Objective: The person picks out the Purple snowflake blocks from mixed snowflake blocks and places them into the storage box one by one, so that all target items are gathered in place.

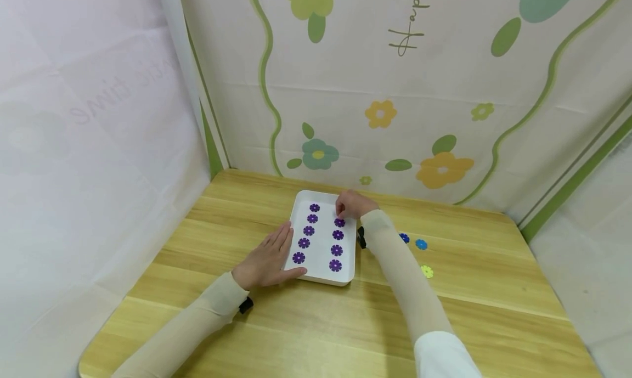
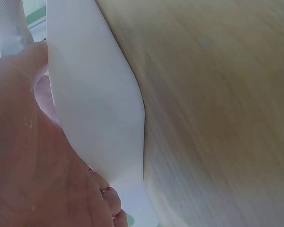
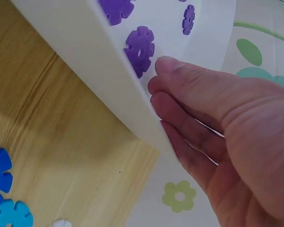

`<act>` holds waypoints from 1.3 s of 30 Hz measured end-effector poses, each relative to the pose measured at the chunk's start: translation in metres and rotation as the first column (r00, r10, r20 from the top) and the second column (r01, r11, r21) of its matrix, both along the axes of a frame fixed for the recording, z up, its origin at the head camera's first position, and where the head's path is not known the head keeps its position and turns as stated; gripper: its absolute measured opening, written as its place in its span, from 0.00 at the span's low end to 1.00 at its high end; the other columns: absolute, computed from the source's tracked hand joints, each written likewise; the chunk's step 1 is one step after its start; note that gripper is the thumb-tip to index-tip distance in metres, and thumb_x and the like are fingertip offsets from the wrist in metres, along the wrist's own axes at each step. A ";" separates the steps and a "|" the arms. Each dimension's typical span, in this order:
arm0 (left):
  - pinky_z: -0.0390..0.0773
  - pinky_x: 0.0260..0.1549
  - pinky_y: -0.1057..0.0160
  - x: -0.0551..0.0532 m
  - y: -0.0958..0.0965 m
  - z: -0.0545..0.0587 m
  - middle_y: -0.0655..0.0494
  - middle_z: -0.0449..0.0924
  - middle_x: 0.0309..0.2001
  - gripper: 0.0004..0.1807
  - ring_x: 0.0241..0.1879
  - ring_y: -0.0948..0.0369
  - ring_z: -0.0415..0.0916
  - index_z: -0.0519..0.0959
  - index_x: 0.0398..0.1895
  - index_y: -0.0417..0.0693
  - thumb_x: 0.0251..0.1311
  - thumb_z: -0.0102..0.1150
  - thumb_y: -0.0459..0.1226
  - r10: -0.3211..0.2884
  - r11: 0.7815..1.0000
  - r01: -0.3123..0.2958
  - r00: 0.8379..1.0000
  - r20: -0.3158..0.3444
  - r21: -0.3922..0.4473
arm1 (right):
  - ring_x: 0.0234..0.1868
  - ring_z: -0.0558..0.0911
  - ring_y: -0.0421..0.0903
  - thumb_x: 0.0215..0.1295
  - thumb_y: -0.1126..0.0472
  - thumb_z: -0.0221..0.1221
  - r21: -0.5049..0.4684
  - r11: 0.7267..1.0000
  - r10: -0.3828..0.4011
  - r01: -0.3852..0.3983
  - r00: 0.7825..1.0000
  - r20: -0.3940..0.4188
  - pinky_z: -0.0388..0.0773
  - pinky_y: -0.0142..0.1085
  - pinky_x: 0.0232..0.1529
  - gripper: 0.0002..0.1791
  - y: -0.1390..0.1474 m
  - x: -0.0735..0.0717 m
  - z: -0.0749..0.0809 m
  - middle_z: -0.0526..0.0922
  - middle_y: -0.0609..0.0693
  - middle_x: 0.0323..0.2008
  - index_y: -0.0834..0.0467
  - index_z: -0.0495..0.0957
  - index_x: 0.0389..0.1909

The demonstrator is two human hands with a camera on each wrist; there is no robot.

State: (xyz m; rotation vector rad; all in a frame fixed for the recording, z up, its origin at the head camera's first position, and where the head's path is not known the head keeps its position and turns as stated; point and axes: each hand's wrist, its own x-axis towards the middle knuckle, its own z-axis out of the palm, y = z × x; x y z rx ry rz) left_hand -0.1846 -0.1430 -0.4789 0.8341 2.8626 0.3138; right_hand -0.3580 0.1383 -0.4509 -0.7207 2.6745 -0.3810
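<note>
A white rectangular tray (image 1: 323, 245) stands on the table. On it lie two columns of purple flower-shaped discs with notched edges, including one at the lower left (image 1: 298, 258) and one at the lower right (image 1: 335, 265). My left hand (image 1: 267, 261) rests along the tray's left side, fingers straight and thumb over the near rim. At the far right corner, my right hand (image 1: 353, 204) bends its fingers low over the tray, just beyond the farthest visible right-column disc (image 3: 140, 51). Its thumb and forefinger tips nearly meet; whether they hold anything is hidden.
Right of the tray, partly behind my right forearm, lie a dark blue disc (image 1: 404, 238), a light blue disc (image 1: 421, 244) and a yellow-green disc (image 1: 427, 271). A flower-printed cloth (image 1: 340, 76) hangs behind the wooden table (image 1: 316, 328).
</note>
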 end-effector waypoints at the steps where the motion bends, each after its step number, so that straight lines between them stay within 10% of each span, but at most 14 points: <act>1: 0.54 0.82 0.40 0.000 0.000 0.000 0.32 0.39 0.86 0.60 0.86 0.39 0.40 0.46 0.83 0.28 0.71 0.48 0.69 0.000 1.000 0.000 1.000 0.000 -0.009 | 0.42 0.83 0.45 0.70 0.65 0.68 -0.002 1.000 0.001 -0.001 1.000 -0.002 0.85 0.37 0.48 0.03 0.001 0.001 0.001 0.89 0.50 0.41 0.56 0.90 0.39; 22: 0.52 0.83 0.42 0.000 0.001 -0.002 0.34 0.36 0.86 0.60 0.86 0.41 0.38 0.45 0.83 0.29 0.72 0.46 0.70 0.000 0.999 0.000 1.000 0.005 -0.033 | 0.44 0.88 0.45 0.70 0.64 0.68 0.004 0.991 0.132 -0.132 0.988 -0.081 0.88 0.43 0.52 0.08 0.078 0.057 0.053 0.91 0.53 0.45 0.59 0.88 0.48; 39: 0.51 0.83 0.41 -0.003 0.000 -0.010 0.36 0.34 0.87 0.61 0.87 0.42 0.38 0.44 0.84 0.30 0.71 0.44 0.72 0.012 1.000 -0.012 1.000 0.000 -0.016 | 0.39 0.83 0.40 0.69 0.67 0.68 -0.001 0.990 0.143 -0.144 0.989 -0.041 0.87 0.40 0.45 0.07 0.156 0.113 0.021 0.90 0.54 0.42 0.63 0.88 0.45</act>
